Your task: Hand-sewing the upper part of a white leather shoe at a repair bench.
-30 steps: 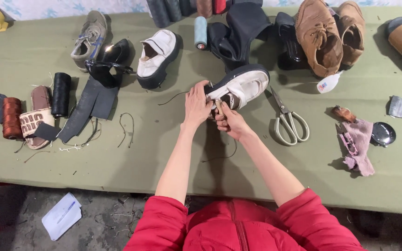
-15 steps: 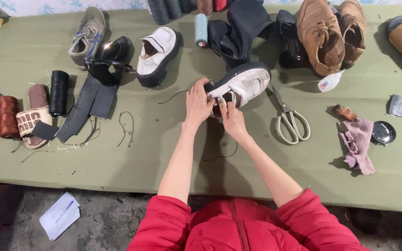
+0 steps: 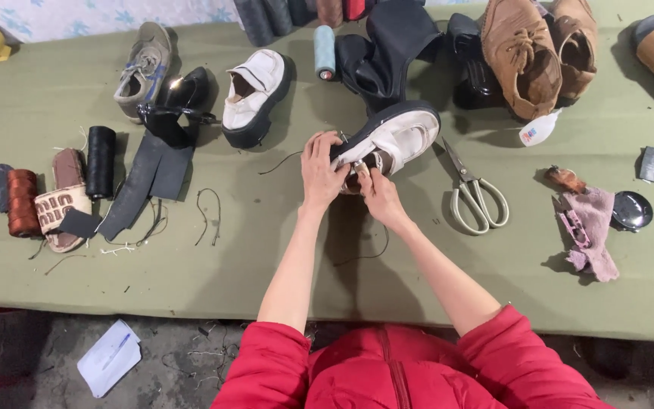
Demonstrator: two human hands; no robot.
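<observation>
Two white shoes (image 3: 395,140) (image 3: 255,95), two brown shoes (image 3: 520,57) (image 3: 577,38), one grey sneaker (image 3: 141,68), one pair of scissors (image 3: 474,193), two hands (image 3: 321,173) (image 3: 378,198).

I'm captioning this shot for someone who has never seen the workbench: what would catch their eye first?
First, the two bare hands at the table's middle: the left hand and right hand both grip a white shoe with a thick black sole. Just right of it lie pale-handled scissors on the green table. A pair of brown lace-up shoes stands at the far edge, and the red sleeves fill the near edge.
</observation>
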